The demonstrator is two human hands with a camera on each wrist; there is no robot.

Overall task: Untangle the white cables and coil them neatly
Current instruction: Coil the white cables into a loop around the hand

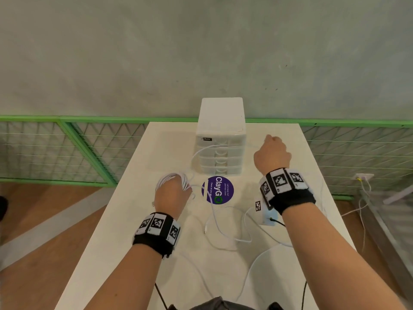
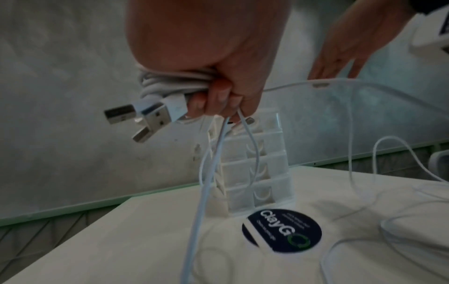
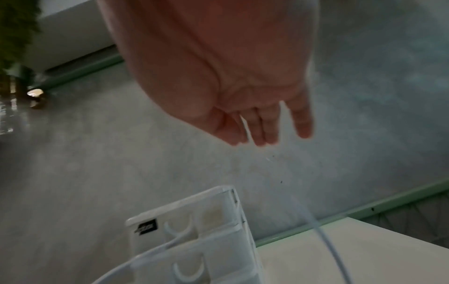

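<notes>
My left hand (image 1: pixel 173 193) grips the coiled white cables (image 2: pixel 167 84); my right hand (image 1: pixel 273 153), fingers straight, draws one strand rightward, level between both hands.

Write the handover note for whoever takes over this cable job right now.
Left hand: grips a coiled bundle of white cables, USB plugs sticking out, strands trailing down to the table.
Right hand: raised beside the drawer unit, a thin white cable running between its fingers; grip unclear.
Done: part of the cable coiled.
Left: loose cable loops on the table by the purple ClayGo sticker still need untangling and coiling.
</notes>
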